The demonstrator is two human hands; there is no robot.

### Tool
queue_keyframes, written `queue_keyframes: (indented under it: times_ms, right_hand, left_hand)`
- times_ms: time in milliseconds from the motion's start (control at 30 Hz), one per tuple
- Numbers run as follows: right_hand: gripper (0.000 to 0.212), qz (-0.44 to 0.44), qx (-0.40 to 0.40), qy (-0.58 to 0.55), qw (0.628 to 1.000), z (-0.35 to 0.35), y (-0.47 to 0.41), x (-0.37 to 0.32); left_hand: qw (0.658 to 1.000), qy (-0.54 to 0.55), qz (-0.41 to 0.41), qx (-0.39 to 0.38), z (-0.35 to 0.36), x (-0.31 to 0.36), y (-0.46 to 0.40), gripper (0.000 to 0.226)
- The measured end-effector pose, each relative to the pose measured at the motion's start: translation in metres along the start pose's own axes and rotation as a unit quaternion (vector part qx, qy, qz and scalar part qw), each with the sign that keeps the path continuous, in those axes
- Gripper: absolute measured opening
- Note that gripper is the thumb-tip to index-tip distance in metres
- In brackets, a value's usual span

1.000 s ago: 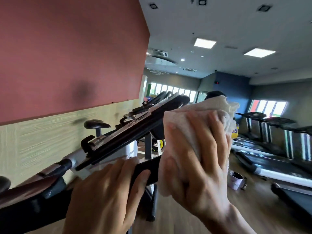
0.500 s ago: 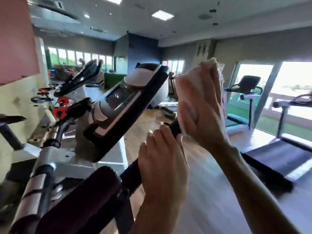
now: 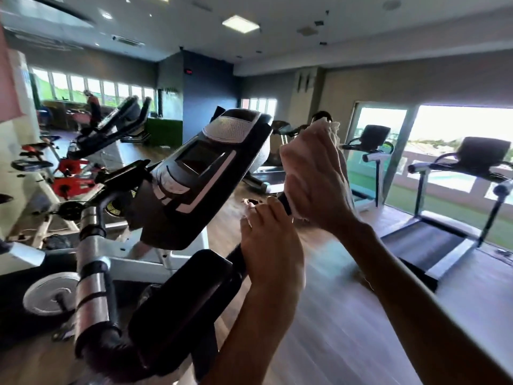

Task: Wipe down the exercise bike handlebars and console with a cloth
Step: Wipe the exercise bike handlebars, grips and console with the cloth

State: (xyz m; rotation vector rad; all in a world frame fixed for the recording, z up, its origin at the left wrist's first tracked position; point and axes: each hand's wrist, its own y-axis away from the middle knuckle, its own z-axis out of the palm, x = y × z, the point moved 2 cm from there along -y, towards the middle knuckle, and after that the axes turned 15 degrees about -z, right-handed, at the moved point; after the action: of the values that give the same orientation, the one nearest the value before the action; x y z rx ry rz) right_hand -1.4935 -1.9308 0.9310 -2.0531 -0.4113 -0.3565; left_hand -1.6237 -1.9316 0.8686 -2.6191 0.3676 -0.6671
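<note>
Two hands, one cloth (image 3: 331,129), one handlebar (image 3: 286,202), one console (image 3: 205,173). Right hand (image 3: 313,179) clamped round cloth over the bar's upper end, at one o'clock from left hand (image 3: 270,245) gripping bare bar below. Console at nine o'clock of both.

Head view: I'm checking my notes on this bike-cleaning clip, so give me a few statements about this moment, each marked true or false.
1. The right hand grips a white cloth wrapped around the handlebar. True.
2. The left hand holds a spray bottle. False: it grips the handlebar below the cloth.
3. The cloth lies on the console screen. False: it is on the handlebar, right of the console.
4. Treadmills stand by the windows at right. True.
</note>
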Motion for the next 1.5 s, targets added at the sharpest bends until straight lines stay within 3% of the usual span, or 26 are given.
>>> queue_keyframes:
  times_ms: [100, 233, 400, 533, 733, 833, 933, 1033, 1100, 1267, 1400, 1500]
  right_hand:
    - [0.027, 0.012, -0.022, 0.08, 0.997, -0.008, -0.025, 0.0]
    - [0.026, 0.059, 0.0, 0.022, 0.998, -0.005, -0.016, -0.02]
    - [0.021, 0.04, -0.044, 0.026, 0.998, -0.006, -0.016, -0.024]
    - [0.027, 0.118, -0.05, 0.021, 0.992, -0.005, -0.031, -0.027]
    - [0.019, 0.167, 0.01, -0.009, 0.986, 0.007, -0.003, -0.081]
    - [0.007, 0.17, -0.045, 0.012, 0.984, 0.013, -0.007, -0.082]
    - [0.026, 0.257, -0.13, 0.0, 0.958, 0.014, -0.021, -0.086]
    - [0.005, 0.245, -0.072, 0.015, 0.967, 0.011, -0.013, -0.116]
    - [0.01, 0.218, -0.044, 0.007, 0.975, 0.006, -0.003, -0.125]
    - [0.021, 0.14, -0.073, 0.059, 0.986, 0.012, -0.014, -0.09]
    - [0.031, 0.24, -0.017, 0.017, 0.971, 0.008, 0.0, -0.12]
    - [0.038, 0.293, -0.088, -0.052, 0.951, 0.009, 0.007, -0.125]
  left_hand:
    - [0.997, -0.019, 0.009, -0.078, -0.009, 0.001, -0.001, 0.052]
    - [0.984, -0.108, 0.055, -0.133, -0.035, -0.012, -0.008, 0.064]
    - [0.979, -0.066, 0.078, -0.178, -0.052, -0.055, 0.004, 0.061]
    - [0.983, 0.013, 0.086, -0.161, -0.056, -0.068, 0.014, 0.048]
    - [0.974, 0.076, 0.135, -0.166, -0.059, -0.106, 0.028, 0.056]
    - [0.968, 0.083, 0.167, -0.165, -0.06, -0.113, 0.031, 0.056]
    - [0.962, 0.106, 0.181, -0.173, -0.06, -0.116, 0.032, 0.052]
    - [0.957, 0.13, 0.195, -0.171, -0.057, -0.122, 0.035, 0.055]
    - [0.956, 0.141, 0.196, -0.168, -0.055, -0.124, 0.036, 0.058]
    - [0.954, 0.172, 0.19, -0.155, -0.051, -0.128, 0.037, 0.062]
    - [0.963, 0.16, 0.186, -0.113, -0.048, -0.142, 0.045, 0.063]
    - [0.968, 0.156, 0.169, -0.097, -0.04, -0.146, 0.051, 0.06]
